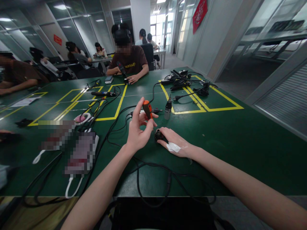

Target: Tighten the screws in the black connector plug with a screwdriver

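Observation:
My left hand (139, 132) is raised over the green table (227, 137), its thumb and fingers closed around a screwdriver (147, 108) with an orange and dark handle. The handle's butt points up, and its lower part is hidden by the fingers. Low on the tabletop, my right hand (172, 138) grips a dark cylindrical part (157, 135) with a round opening on top. White tape is stuck near that wrist. Just beyond both hands stands a silver-and-black tool body (168, 110) with a thin tip pointing up. A slim dark tool (155, 111) lies beside it, partly behind my left hand.
Black cables (153, 164) loop across the near table and off its front edge. Two blurred phone-like devices (81, 153) lie at left. A heap of black cables and plugs (179, 78) sits at far right, near yellow tape outlines (225, 109). A person (130, 60) works opposite.

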A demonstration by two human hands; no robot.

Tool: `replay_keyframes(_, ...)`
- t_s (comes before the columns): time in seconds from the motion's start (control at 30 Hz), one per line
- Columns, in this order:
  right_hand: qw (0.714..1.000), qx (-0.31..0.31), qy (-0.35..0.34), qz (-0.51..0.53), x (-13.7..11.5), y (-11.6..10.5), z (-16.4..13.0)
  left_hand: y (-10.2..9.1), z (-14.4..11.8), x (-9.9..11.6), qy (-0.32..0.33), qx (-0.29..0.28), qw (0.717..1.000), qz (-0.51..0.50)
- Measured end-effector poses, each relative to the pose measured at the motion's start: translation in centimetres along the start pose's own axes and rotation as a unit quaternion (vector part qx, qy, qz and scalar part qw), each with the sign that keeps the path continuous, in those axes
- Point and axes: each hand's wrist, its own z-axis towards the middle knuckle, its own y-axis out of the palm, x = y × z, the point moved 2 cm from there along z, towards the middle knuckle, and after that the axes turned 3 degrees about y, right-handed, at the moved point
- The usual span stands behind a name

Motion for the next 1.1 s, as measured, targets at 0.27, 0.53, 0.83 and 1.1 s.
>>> replay_keyframes(0.27,1.000,-0.009,0.008,-0.003,-0.27,-0.10,-0.06,-0.03,0.01,-0.09,-0.018,0.014,1.000,-0.001)
replay_keyframes(0.53,1.000,-0.005,0.003,-0.006,-0.07,0.10,0.01,-0.11,0.20,0.08,-0.043,0.027,0.998,-0.022)
replay_keyframes(0.83,1.000,0.004,-0.010,0.011,0.22,0.19,-0.06,0.12,-0.03,-0.34,-0.037,0.017,0.998,-0.054)
replay_keyframes(1.1,1.000,0.006,-0.007,0.000,0.25,0.34,-0.10,0.00,0.32,0.16,-0.071,0.038,0.997,-0.005)
